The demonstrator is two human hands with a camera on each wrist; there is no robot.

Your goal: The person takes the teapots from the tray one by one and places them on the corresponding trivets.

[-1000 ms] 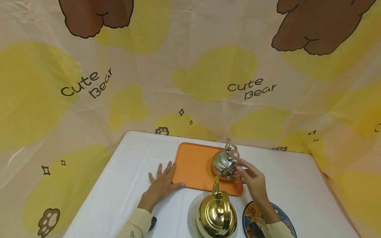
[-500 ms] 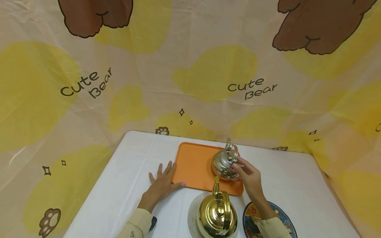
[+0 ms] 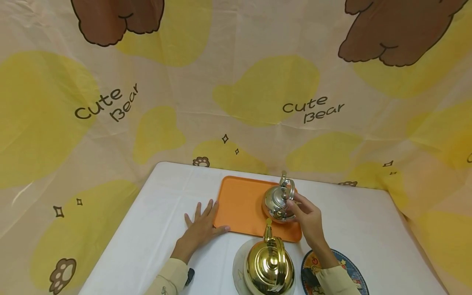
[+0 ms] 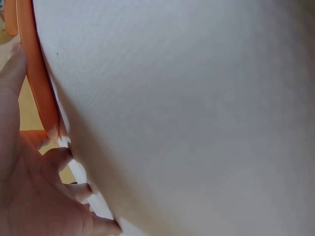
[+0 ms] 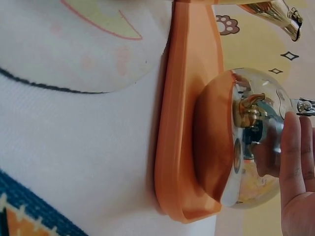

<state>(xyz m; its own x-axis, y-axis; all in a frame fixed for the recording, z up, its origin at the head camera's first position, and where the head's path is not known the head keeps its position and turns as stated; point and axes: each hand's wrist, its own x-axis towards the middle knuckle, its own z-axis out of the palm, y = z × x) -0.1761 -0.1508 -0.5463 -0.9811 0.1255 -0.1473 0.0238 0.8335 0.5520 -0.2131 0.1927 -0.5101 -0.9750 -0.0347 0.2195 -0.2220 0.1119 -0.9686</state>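
A shiny silver teapot [image 3: 275, 203] stands upright on the right part of an orange tray [image 3: 236, 205]. My right hand [image 3: 311, 221] is at its arched handle, with thumb and forefinger about the handle's lower end. In the right wrist view, the fingers of the right hand [image 5: 298, 172] lie close beside the round body of the silver teapot [image 5: 266, 147], which mirrors its surroundings. My left hand [image 3: 200, 229] is spread flat at the tray's near left corner, thumb against the rim; in the left wrist view the left hand [image 4: 39, 191] touches the tray edge [image 4: 37, 73].
In front of the tray, a larger gold teapot [image 3: 269, 262] stands on a pale round mat [image 3: 239, 262]. A blue patterned round mat [image 3: 354, 270] lies under the right forearm. The white table [image 3: 177, 180] ends at a cloth backdrop [image 3: 236, 82].
My right hand has moved slightly left, closing in on the silver teapot's handle. The left hand, tray and both teapots have stayed in place.
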